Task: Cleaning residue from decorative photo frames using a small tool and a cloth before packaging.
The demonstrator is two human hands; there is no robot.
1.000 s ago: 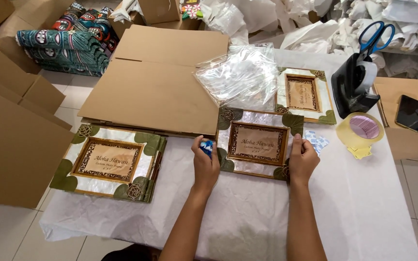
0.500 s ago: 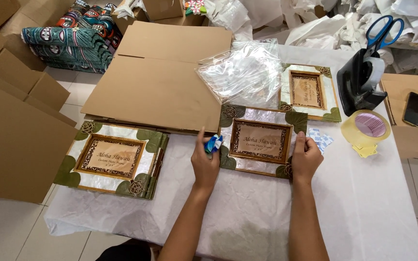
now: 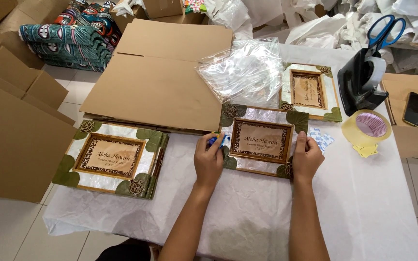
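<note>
Two bare forearms reach up from the bottom edge over a table (image 3: 247,217) draped in crinkled white paper. The left hand (image 3: 209,162) rests on the left edge of a frame (image 3: 261,140), its fingers curled around a small blue item (image 3: 217,139) pinched against that edge; what the item is cannot be told. The right hand (image 3: 307,157) grips the frame's right edge, thumb on top and fingers wrapped over the side. So the frame lies flat between both hands, clamped at its two short sides. It is rectangular, with a shimmering pearly face, dark green leaf shapes at the corners, carved brown rosettes and a patterned brown inner border around a tan card.

Just right of the right hand lie small white-and-blue packets (image 3: 321,140), touching the frame's edge. To the left, well apart, sits a stack of frames (image 3: 112,158) of the same make. Further right are a roll of clear tape (image 3: 366,127) on yellow slips, and a black tape dispenser (image 3: 361,82) holding blue-handled scissors (image 3: 385,26). A dark phone (image 3: 417,110) lies on a brown box at the far right.

Beyond the held frame, a third frame (image 3: 310,92) lies partly under a heap of glossy clear bags (image 3: 243,72). Flat brown cardboard (image 3: 156,82) covers the far left of the table.
</note>
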